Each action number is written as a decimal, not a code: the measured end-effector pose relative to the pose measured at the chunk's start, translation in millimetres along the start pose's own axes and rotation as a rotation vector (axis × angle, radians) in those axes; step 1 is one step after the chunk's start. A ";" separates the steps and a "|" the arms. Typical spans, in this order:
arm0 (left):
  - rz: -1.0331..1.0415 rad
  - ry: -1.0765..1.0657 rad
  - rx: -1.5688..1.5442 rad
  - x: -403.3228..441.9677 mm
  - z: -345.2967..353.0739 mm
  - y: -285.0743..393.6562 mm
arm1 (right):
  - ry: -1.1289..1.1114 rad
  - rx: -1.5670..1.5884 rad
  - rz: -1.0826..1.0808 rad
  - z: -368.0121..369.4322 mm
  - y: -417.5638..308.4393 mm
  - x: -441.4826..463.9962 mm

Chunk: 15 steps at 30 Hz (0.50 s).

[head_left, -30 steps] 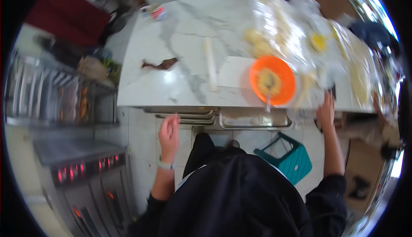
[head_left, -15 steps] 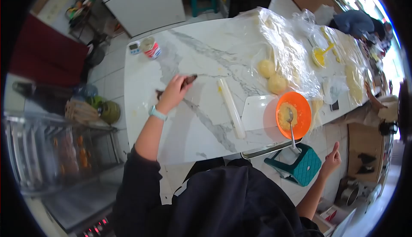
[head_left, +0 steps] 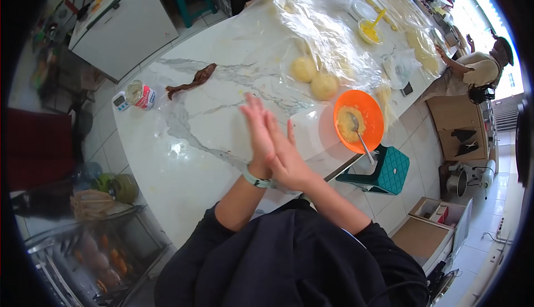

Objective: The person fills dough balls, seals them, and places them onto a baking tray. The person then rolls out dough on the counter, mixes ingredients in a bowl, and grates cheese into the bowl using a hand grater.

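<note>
Over the marble-patterned table (head_left: pixel 222 45), my left hand (head_left: pixel 258 132) and my right hand (head_left: pixel 288 159) meet palm against palm. The fingers of both are stretched out, slightly blurred, and I see nothing held between them. A pale watch band (head_left: pixel 257 179) circles my left wrist. Beyond my left hand lies a twisted dark brown cloth-like strip (head_left: pixel 194 80), touched by neither hand. Right of my hands, an orange bowl (head_left: pixel 375 119) holds a yellow crumbly mixture (head_left: pixel 349 126) and a metal spoon (head_left: pixel 361 139). The bowl overlaps a translucent white sheet or board (head_left: pixel 311 126).
Two dough balls (head_left: pixel 324 86) sit partly under clear plastic film (head_left: pixel 328 26). A tin can (head_left: pixel 141 95) and a small timer (head_left: pixel 120 101) stand at the left corner. A green stool (head_left: pixel 389 171) is beside the table; another person (head_left: pixel 473 68) is at the far right.
My left hand has left the dark strip and come back toward me. My right hand has come from beside the stool to meet it. The view has shifted; the rolling pin no longer shows.
</note>
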<state>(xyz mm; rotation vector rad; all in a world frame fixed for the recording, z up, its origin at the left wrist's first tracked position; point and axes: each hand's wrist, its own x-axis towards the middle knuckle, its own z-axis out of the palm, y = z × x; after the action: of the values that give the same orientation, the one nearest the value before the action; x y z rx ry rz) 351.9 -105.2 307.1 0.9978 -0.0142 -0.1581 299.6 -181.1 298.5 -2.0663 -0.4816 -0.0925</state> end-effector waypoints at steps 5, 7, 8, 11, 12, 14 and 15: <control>0.103 0.264 -0.196 21.1 -16.6 21.0 | -0.096 -0.013 -0.160 -22.2 -16.6 -0.2; 0.043 0.331 -0.226 37.5 -28.5 12.6 | -0.147 0.023 -0.007 -57.1 1.2 16.5; 0.052 0.332 -0.223 51.2 -39.4 5.0 | -0.206 0.054 0.152 -72.6 12.1 30.7; 0.048 0.251 0.216 75.8 -49.7 -10.4 | 0.222 -0.732 -0.185 -86.4 72.4 73.6; 0.055 0.267 0.220 79.5 -49.2 -18.3 | 0.138 -0.884 -0.294 -86.9 99.5 82.3; -0.120 0.037 0.847 88.1 -50.3 -38.0 | 0.053 -1.023 -0.425 -102.6 122.4 98.6; -0.065 -0.011 1.063 89.1 -43.8 -40.8 | 0.082 -0.899 -0.262 -116.0 124.6 107.5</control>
<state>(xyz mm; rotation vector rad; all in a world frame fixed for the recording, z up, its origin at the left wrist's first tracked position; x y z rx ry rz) 438.5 -102.7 243.8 2.0595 -0.0821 -0.2203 459.8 -302.3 285.5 -2.8357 -0.7472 -0.6467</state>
